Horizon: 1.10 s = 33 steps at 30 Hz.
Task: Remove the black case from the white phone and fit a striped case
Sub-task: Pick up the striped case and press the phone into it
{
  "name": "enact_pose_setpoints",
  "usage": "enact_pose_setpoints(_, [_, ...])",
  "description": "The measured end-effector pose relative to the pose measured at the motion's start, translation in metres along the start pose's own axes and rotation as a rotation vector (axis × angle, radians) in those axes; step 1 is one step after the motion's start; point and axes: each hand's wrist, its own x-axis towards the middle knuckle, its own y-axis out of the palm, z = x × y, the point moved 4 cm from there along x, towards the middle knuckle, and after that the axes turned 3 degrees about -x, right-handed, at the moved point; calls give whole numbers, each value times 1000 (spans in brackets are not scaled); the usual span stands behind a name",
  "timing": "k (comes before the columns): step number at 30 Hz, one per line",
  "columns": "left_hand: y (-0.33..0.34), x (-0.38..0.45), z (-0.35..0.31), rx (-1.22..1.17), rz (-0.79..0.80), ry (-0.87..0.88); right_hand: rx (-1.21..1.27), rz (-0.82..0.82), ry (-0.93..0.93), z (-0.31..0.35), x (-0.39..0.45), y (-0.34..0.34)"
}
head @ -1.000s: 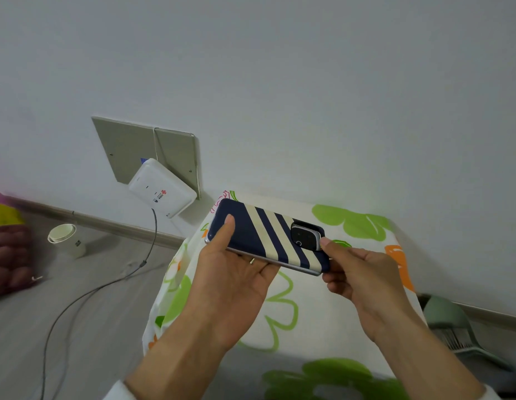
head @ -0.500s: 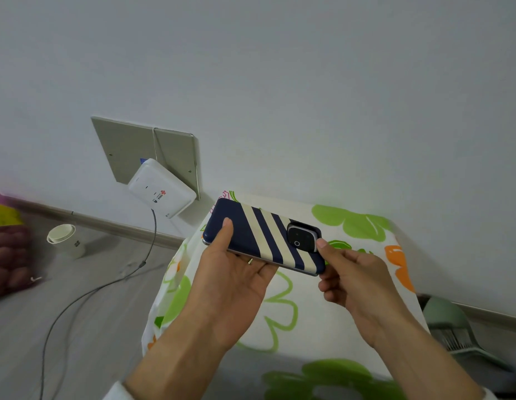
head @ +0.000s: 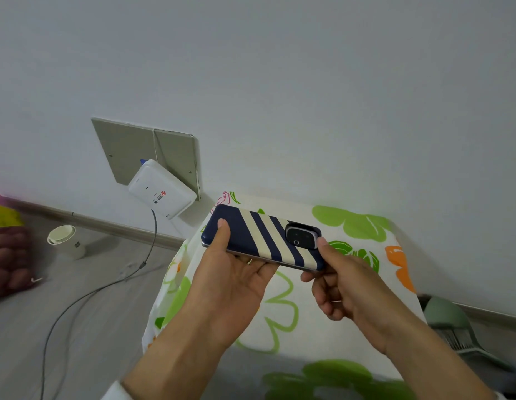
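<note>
The phone sits inside a navy case with cream diagonal stripes [head: 265, 238], back side up, held in the air above the flowered table [head: 352, 327]. Its camera block [head: 301, 235] shows through the case cutout, and a silver phone edge runs along the near side. My left hand [head: 233, 278] cradles the left end from below, thumb pressed on the navy back. My right hand [head: 346, 284] grips the right end, thumb against the corner beside the camera. No black case is in view.
A white router [head: 161, 193] hangs by a wall panel [head: 147, 154], its grey cable [head: 106, 287] trailing over the floor. Stacked paper cups [head: 66, 241] and a bag of reddish produce [head: 8, 255] lie at left. A green dustpan [head: 452, 327] stands at right.
The cased phone has dropped a little at its right end and shifted slightly left. My right thumb now presses the corner next to the camera.
</note>
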Motion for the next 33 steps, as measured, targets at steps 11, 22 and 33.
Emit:
enact_pose_setpoints(11, [0, -3, -5, -22, -88, -36, -48, 46, 32, 0, -2, 3])
enact_pose_setpoints(22, [-3, -4, -5, -33, -169, -76, -39, 69, 33, -4, 2, 5])
enact_pose_setpoints(33, [-3, -3, -5, -66, -184, -100, -1, 89, 40, -8, 5, 6])
